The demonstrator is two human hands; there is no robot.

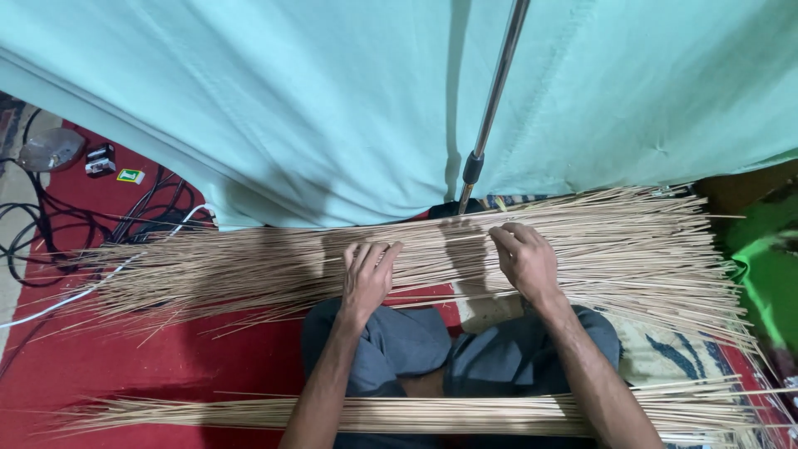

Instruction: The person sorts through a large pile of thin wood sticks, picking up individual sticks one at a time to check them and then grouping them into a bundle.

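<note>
A wide spread of thin pale sticks lies across the floor in front of my crossed legs in grey trousers. My left hand rests palm down on the sticks with fingers together, pressing them. My right hand lies on the sticks further right, fingers curled and pinching a few of them. A second, narrower bundle of sticks lies across my lap, under both forearms.
A pale green cloth hangs behind the sticks, with a metal pole standing before it. Black cables, a white cable and small gadgets lie at the left on a red mat. Bright green fabric sits at the right.
</note>
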